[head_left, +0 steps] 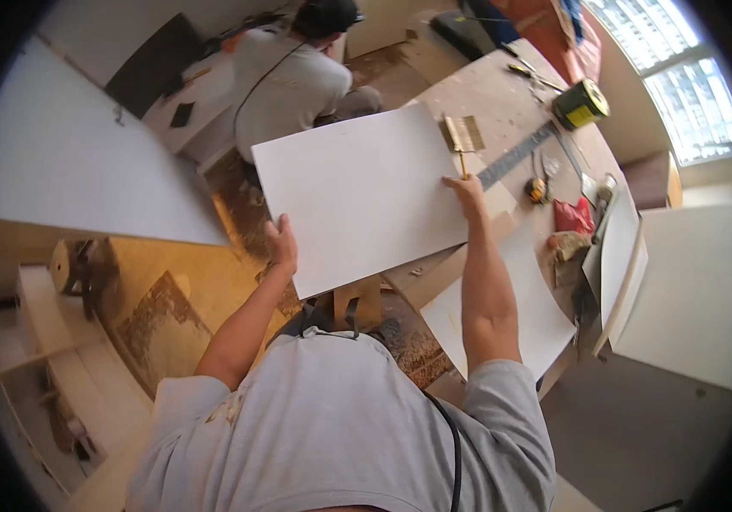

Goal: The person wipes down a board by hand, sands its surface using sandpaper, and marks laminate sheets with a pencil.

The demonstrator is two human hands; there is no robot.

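Note:
A rectangular white board [357,205] is held in front of me, tilted, between both hands. My left hand [282,246] is closed on its left edge, with the thumb on the near face. My right hand [469,196] grips the right edge, fingers partly hidden. A thin yellow stick, pencil-like [464,164], rises from the right hand; I cannot tell whether the hand holds it. Just beyond it is a small tan ribbed piece [464,134]. The board's right side overlaps the workbench [502,94], where a white sheet [502,299] lies under my right forearm.
A person [293,85] in a grey shirt crouches beyond the board. On the bench are a metal straightedge [515,155], a can [581,104], a tape measure [537,189] and a red bag [573,217]. White panels stand at left [84,145] and right [690,294].

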